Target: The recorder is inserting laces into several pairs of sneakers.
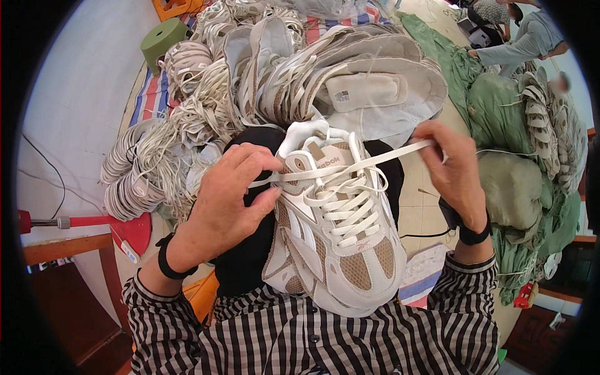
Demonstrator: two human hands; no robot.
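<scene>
A white and tan lace-up shoe upper (371, 270) rests on my lap, toe toward me, with another upper (284, 275) partly under it. Its cream shoelace (390, 154) is threaded in crisscross rows, and its loose ends cross over the tongue. My right hand (451, 167) pinches one end, drawn taut up to the right. At the shoe's left side, my left hand (234, 197) curves thumb and forefinger around the other end. Their tips stand a little apart beside the collar, and the other fingers are partly hidden.
Beyond my knees, a large stack of nested uppers (300, 81) leans beside bundles of loose laces (181, 134). A green spool (164, 39) stands at the far left. Green sacks (503, 115) line the right, and another person (528, 40) sits at the far right.
</scene>
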